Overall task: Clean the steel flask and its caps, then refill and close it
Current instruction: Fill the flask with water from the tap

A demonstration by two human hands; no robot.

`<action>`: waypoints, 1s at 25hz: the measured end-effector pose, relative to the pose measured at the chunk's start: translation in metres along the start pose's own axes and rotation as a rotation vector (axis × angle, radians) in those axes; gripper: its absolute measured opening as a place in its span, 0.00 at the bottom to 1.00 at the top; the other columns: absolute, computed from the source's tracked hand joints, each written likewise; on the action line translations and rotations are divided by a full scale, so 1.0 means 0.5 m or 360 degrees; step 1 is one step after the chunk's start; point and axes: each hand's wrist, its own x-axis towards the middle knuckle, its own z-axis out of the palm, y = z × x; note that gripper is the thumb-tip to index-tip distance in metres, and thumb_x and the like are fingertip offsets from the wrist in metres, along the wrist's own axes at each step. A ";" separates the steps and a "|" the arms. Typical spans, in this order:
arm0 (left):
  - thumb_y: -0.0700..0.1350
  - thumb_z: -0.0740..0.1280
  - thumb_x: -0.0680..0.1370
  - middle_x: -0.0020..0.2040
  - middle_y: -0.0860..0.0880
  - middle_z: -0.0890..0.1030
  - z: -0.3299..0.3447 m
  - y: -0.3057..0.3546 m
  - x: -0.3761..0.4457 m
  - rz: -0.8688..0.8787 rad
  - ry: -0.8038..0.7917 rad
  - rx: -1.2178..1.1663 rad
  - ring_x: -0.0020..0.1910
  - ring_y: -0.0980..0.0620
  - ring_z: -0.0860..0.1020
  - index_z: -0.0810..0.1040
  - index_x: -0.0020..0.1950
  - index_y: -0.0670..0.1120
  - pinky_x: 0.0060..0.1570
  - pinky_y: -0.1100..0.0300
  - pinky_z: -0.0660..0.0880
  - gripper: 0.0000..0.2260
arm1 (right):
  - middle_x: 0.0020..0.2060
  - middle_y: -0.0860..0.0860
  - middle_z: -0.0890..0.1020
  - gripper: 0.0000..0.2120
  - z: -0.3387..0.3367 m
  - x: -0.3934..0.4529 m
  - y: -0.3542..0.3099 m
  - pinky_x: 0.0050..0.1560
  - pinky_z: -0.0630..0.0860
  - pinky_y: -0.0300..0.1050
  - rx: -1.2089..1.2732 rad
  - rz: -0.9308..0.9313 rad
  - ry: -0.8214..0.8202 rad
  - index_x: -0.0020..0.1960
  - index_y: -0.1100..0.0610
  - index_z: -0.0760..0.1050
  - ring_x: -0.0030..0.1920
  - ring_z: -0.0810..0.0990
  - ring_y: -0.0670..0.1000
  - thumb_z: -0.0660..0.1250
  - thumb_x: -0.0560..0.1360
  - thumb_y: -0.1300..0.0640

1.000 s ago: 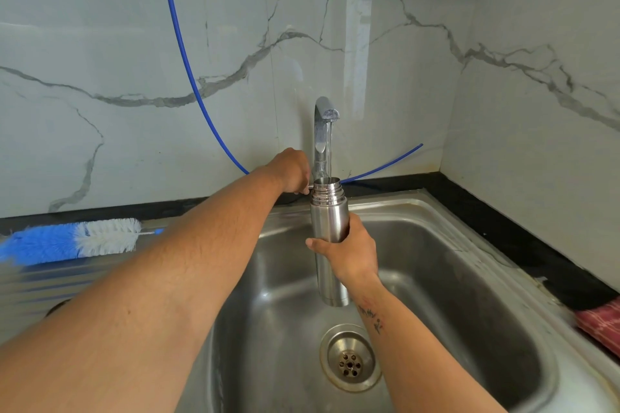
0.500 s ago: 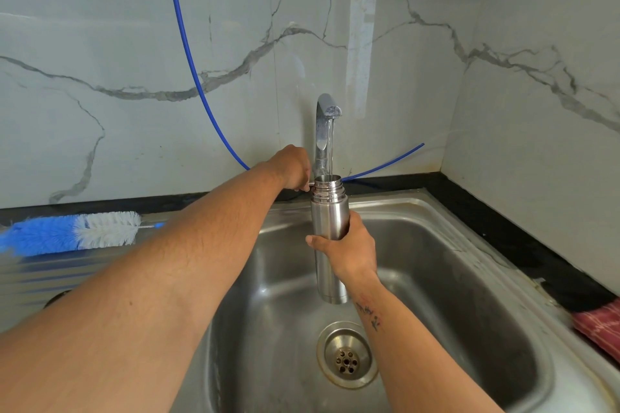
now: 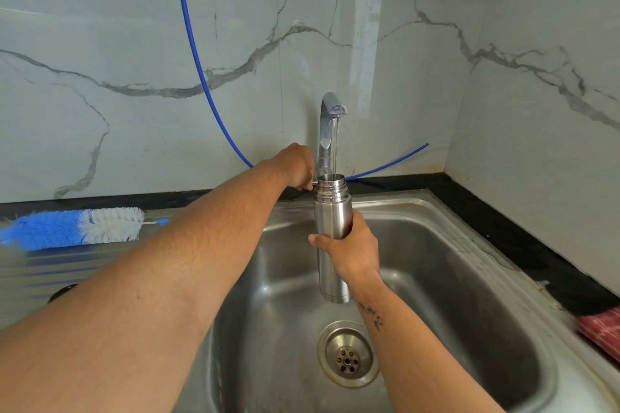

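steel cylindrical flask [image 3: 332,221], uncapped, stands upright over the steel sink [image 3: 469,278] under the chrome tap [image 3: 330,131], a thin stream running into its mouth. right hand [image 3: 352,251] fingers wrap its middle; left hand [image 3: 297,166] fingers grasp the tap lever. judged mid-refill; closing remains, no caps in view. blue-and-white bottle brush [image 3: 73,228] lies on the left counter.
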 end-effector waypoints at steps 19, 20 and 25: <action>0.40 0.78 0.74 0.44 0.44 0.86 -0.001 -0.002 0.001 0.0020 -0.0015 -0.0036 0.49 0.47 0.84 0.85 0.47 0.39 0.59 0.51 0.79 0.05 | 0.55 0.45 0.81 0.35 -0.001 -0.003 -0.004 0.60 0.80 0.53 0.0010 0.0009 0.0000 0.69 0.48 0.70 0.54 0.81 0.49 0.82 0.67 0.52; 0.40 0.78 0.74 0.44 0.44 0.86 0.000 -0.002 0.001 0.0017 -0.0019 -0.0030 0.49 0.47 0.84 0.85 0.47 0.39 0.60 0.51 0.79 0.06 | 0.56 0.45 0.81 0.35 -0.001 -0.003 -0.004 0.60 0.80 0.52 0.0014 0.0008 -0.0002 0.69 0.48 0.70 0.54 0.81 0.49 0.82 0.67 0.53; 0.40 0.78 0.73 0.41 0.46 0.85 -0.003 0.000 -0.001 0.0023 -0.0034 -0.0018 0.47 0.48 0.84 0.84 0.44 0.41 0.59 0.52 0.79 0.05 | 0.55 0.45 0.81 0.35 -0.002 -0.003 -0.002 0.59 0.80 0.52 0.0013 0.0006 0.0003 0.69 0.48 0.70 0.54 0.81 0.49 0.82 0.67 0.53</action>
